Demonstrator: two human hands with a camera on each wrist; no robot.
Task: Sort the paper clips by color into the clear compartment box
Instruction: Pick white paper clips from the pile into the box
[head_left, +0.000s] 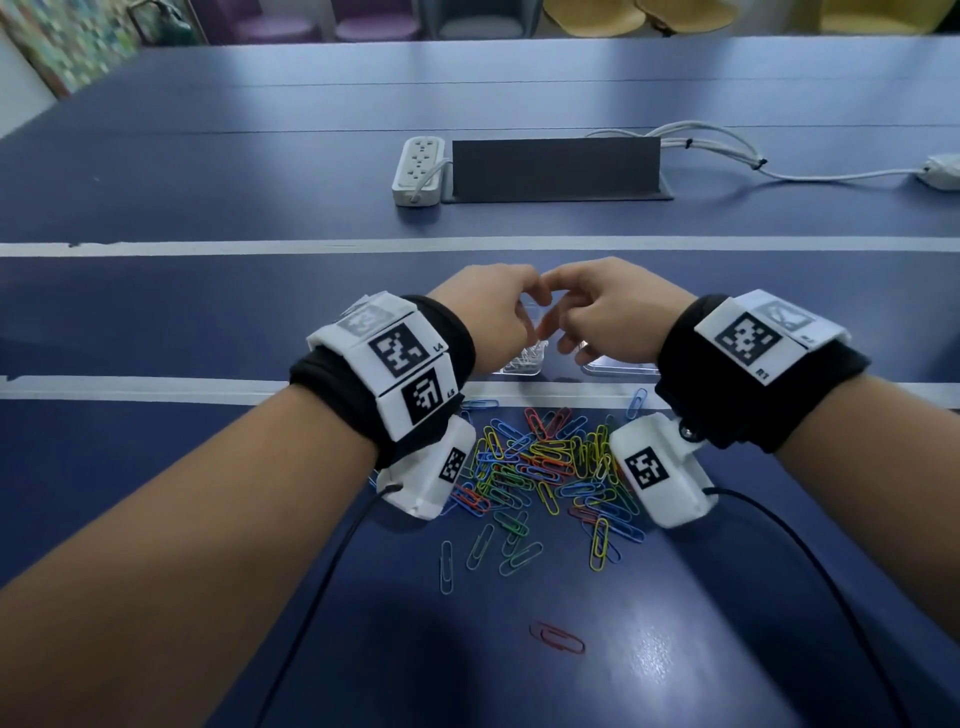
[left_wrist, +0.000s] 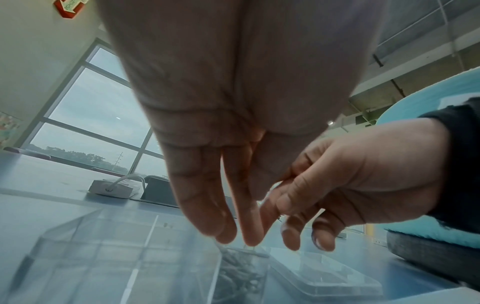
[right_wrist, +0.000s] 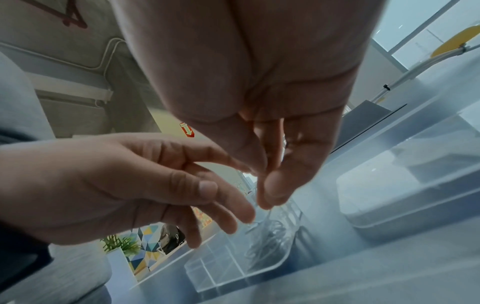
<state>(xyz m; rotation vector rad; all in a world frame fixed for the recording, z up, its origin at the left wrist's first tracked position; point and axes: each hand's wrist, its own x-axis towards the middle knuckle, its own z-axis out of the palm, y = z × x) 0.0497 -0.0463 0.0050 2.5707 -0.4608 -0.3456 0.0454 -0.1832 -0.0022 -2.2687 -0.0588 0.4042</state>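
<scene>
The clear compartment box (head_left: 511, 370) lies past a heap of coloured paper clips (head_left: 545, 467), and my hands cover most of it. One compartment holds silver clips (head_left: 525, 357), also seen under my fingers in the wrist views (left_wrist: 241, 273) (right_wrist: 270, 236). Both hands hover over that compartment with their fingertips meeting. My right hand (head_left: 558, 325) (right_wrist: 262, 181) pinches a thin silver clip (right_wrist: 259, 197) between thumb and fingers. My left hand (head_left: 522, 317) (left_wrist: 233, 230) hangs with relaxed fingers, its index tip touching the right thumb and holding nothing that I can see.
The box's clear lid (head_left: 618, 370) lies flat just right of it. A lone red clip (head_left: 558, 636) sits near me. A white power strip (head_left: 418, 171), a dark cable hatch (head_left: 556, 169) and white cables (head_left: 727, 150) lie further back. Wrist camera cords trail over the blue table (head_left: 156, 322).
</scene>
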